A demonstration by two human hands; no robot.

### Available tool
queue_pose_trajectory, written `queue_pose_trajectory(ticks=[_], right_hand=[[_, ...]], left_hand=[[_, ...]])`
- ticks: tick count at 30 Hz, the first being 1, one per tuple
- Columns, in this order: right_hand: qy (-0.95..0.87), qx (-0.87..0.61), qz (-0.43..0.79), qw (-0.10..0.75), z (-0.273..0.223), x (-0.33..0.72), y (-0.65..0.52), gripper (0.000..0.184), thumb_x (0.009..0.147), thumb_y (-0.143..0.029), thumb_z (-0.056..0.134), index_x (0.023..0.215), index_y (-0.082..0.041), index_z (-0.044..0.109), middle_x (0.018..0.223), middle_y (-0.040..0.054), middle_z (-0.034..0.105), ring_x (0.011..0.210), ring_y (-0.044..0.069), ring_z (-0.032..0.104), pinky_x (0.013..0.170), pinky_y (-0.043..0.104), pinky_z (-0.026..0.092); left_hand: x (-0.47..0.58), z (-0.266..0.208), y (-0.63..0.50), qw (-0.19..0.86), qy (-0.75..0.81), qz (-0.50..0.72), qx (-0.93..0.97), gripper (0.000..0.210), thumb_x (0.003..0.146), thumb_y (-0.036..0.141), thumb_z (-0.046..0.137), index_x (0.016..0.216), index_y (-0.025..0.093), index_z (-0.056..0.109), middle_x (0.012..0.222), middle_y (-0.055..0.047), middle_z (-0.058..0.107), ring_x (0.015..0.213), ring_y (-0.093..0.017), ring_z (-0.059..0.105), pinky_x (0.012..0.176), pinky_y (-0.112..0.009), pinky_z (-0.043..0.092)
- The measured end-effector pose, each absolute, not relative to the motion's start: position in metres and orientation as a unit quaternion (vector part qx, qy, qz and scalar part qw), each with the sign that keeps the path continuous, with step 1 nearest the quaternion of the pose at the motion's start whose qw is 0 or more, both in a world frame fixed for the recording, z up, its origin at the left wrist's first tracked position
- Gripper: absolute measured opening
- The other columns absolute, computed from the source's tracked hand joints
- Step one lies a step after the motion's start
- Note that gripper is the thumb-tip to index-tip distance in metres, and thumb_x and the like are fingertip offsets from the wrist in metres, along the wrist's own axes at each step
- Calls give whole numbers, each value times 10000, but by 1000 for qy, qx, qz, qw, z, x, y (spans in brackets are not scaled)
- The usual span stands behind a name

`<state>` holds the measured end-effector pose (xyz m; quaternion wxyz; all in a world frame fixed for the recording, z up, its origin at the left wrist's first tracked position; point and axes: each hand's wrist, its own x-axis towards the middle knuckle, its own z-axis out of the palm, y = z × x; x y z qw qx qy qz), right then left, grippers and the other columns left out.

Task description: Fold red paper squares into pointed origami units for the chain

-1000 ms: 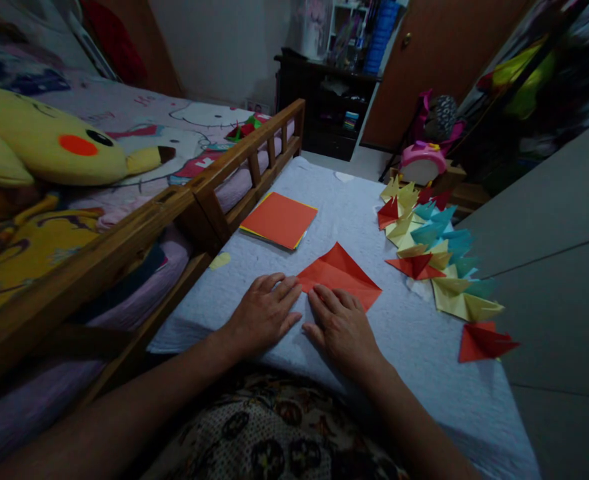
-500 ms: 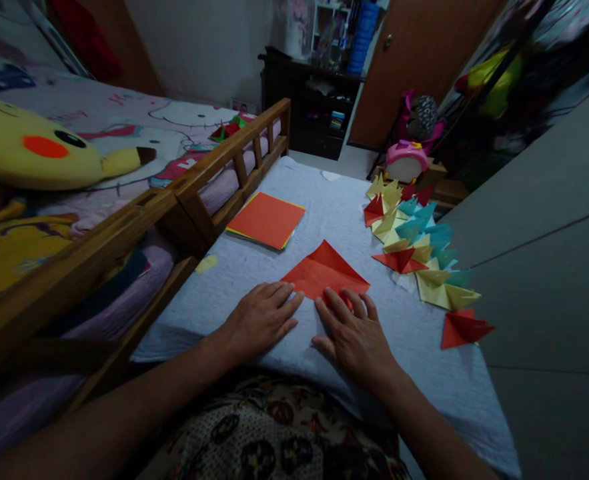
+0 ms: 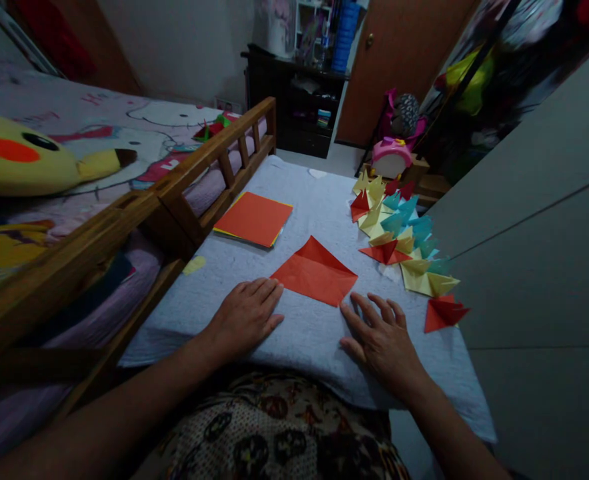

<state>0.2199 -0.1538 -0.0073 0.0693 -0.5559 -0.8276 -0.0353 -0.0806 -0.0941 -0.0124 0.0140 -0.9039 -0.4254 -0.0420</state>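
A red folded paper (image 3: 315,272) lies flat on the pale blue padded surface (image 3: 319,333) in front of me. My left hand (image 3: 245,315) rests palm down on the surface just left of the paper's near-left corner, fingertips almost touching it. To the paper's right, my right hand (image 3: 381,335) lies flat with fingers spread, beside the near-right corner. Neither hand holds anything.
A stack of square paper sheets (image 3: 254,218), red on top, lies further back on the left. A row of folded paper pieces (image 3: 404,247) in yellow, teal and red runs along the right edge. A wooden bed rail (image 3: 184,183) borders the left, a grey cabinet (image 3: 539,253) the right.
Both hands have slid off the red paper: the left drew back to the left, the right swept to the right off its near edge. The paper now lies fully uncovered.
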Motion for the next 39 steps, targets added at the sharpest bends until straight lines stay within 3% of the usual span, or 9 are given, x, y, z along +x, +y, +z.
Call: queue_pose_trajectory(ticks=[6, 10, 16, 19, 21, 24, 28, 35, 39], right_hand=[[-778, -602, 7, 180, -8, 217, -138, 229, 897, -282, 635, 1115, -233, 682, 1261, 112, 613, 1178, 304, 496, 983, 478, 405], [-736, -647, 34, 195, -12, 192, -120, 223, 827, -307, 690, 1026, -206, 686, 1211, 129, 599, 1126, 326, 488, 942, 496, 413], [-703, -654, 67, 271, -22, 171, -113, 40, 832, -231, 633, 799, -215, 650, 1135, 102, 614, 1095, 311, 474, 948, 509, 387], [-713, -618, 60, 324, -18, 170, -117, 71, 860, -216, 599, 801, -220, 638, 1144, 97, 618, 1126, 302, 478, 978, 506, 382], [-734, -586, 42, 340, -13, 170, -121, 76, 877, -213, 583, 829, -230, 639, 1147, 84, 628, 1180, 299, 474, 1041, 516, 350], [-772, -547, 0, 322, -5, 178, -126, 124, 897, -268, 585, 998, -243, 652, 1190, 77, 632, 1285, 299, 446, 1152, 545, 233], [-797, -539, -63, 264, -2, 196, -128, 425, 880, -313, 624, 1289, -206, 586, 1347, 123, 583, 1390, 328, 365, 1190, 571, 156], [-842, -472, -96, 243, -18, 201, -125, 178, 928, -185, 593, 1017, -271, 721, 1315, 30, 665, 1394, 291, 412, 1182, 565, 176], [-872, -442, -56, 203, -22, 197, -123, 210, 946, -175, 570, 1083, -220, 722, 1252, 68, 706, 1251, 264, 552, 1110, 495, 342]], left_hand=[[-77, -14, -93, -21, -434, -100, -895, 396, 937, 267, 580, 1310, 132, 565, 1359, -156, 586, 1233, -308, 546, 1021, -458, 475], [-62, -12, -88, -108, -420, -178, -883, 492, 919, 191, 561, 1397, 134, 459, 1429, -164, 514, 1300, -293, 512, 1073, -452, 475], [-27, -2, -72, -246, -401, -230, -852, 626, 875, 148, 580, 1458, 201, 357, 1466, -144, 483, 1252, -270, 563, 991, -439, 538], [-15, 5, -65, -280, -367, -249, -851, 515, 847, 105, 592, 1343, 189, 483, 1336, -131, 582, 1146, -247, 609, 934, -416, 552], [-11, 10, -61, -288, -351, -244, -857, 316, 825, 64, 580, 1117, 184, 601, 1119, -83, 659, 1005, -217, 637, 872, -388, 557], [-14, 16, -57, -295, -321, -247, -865, 210, 778, -3, 544, 861, 182, 602, 943, -37, 640, 906, -180, 621, 818, -340, 542], [-31, 19, -51, -320, -268, -274, -867, 232, 784, -25, 502, 846, 183, 585, 1039, -44, 629, 1013, -162, 608, 894, -327, 521], [-65, -4, -39, -281, -267, -229, -893, 173, 873, 42, 502, 845, 175, 610, 1187, -88, 630, 1110, -168, 609, 936, -331, 530], [-77, -14, -41, -146, -300, -221, -916, 124, 924, 117, 549, 896, 174, 656, 1213, -104, 635, 1147, -211, 585, 957, -385, 521]])
